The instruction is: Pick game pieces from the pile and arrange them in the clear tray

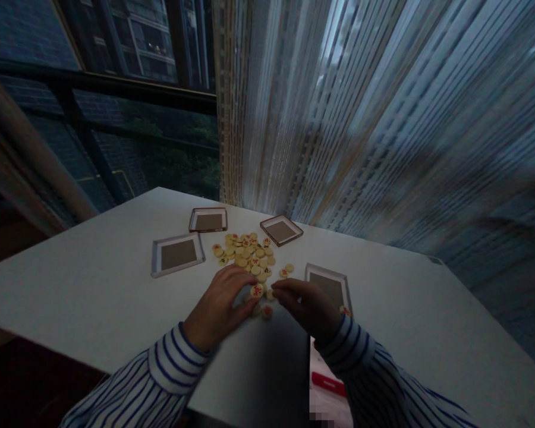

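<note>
Round cream pieces with red or dark markings (246, 252) lie heaped near the middle of the white table. My left hand (220, 301) is at the near side of the heap, its thumb and fingers closed on a round piece with a red character (257, 290). Just right of it, my right hand (304, 300) has thumb and fingertips pinched together beside a small piece (270, 294); whether anything is between them is too small to tell. Another red-marked piece (267, 311) lies below the hands.
Shallow rectangular trays stand around the heap: left (156, 268), back left (208, 210), back right (300, 230) and right (344, 274), the last partly behind my right hand. One piece (345, 310) is near my right cuff. Curtains (339, 119) hang behind the table.
</note>
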{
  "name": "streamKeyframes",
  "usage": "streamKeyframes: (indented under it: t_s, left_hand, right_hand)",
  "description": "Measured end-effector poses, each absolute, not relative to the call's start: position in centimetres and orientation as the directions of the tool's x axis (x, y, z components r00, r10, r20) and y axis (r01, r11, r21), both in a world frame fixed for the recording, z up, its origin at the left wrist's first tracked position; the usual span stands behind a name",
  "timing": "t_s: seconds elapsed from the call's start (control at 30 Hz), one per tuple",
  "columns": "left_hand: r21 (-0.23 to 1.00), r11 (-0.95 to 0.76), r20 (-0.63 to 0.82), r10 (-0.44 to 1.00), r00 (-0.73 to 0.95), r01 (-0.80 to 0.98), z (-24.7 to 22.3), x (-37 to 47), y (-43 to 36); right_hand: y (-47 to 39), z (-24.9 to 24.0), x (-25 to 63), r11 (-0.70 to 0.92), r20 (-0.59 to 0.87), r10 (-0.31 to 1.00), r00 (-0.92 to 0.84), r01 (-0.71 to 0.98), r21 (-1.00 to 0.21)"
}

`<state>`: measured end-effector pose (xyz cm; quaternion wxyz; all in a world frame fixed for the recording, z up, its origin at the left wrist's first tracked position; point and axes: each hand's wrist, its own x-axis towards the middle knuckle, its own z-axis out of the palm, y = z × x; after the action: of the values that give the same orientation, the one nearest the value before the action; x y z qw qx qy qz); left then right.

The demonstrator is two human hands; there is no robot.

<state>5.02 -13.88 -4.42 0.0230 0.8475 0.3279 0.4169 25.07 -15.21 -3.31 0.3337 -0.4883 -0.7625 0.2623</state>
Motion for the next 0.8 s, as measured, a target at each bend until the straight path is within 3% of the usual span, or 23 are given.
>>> streamKeyframes:
  t_s: [0.2,0.57,0.8]
  left_hand:
    - [0.352,-0.821,0.681,0.554,0.479,0.449,-3.5,6.8,-14.8]
    - [0.407,-0.837,0.676,0.545,0.496,0.366,-3.2,9.3,-15.7]
    - [0.433,-0.814,0.736,0.567,0.37,0.387,-2.9,10.6,-16.1]
  right_hand:
    - [-15.9,-2.1,25.4,0.296,0.19,0.937,-0.294,0.373,-0.88]
    - [-17.6,-2.0,27.3,0.165,0.125,0.972,-0.199,0.204,-0.965]
    - [-18.2,-2.0,27.9,0.159,0.156,0.982,-0.108,0.022,-0.987]
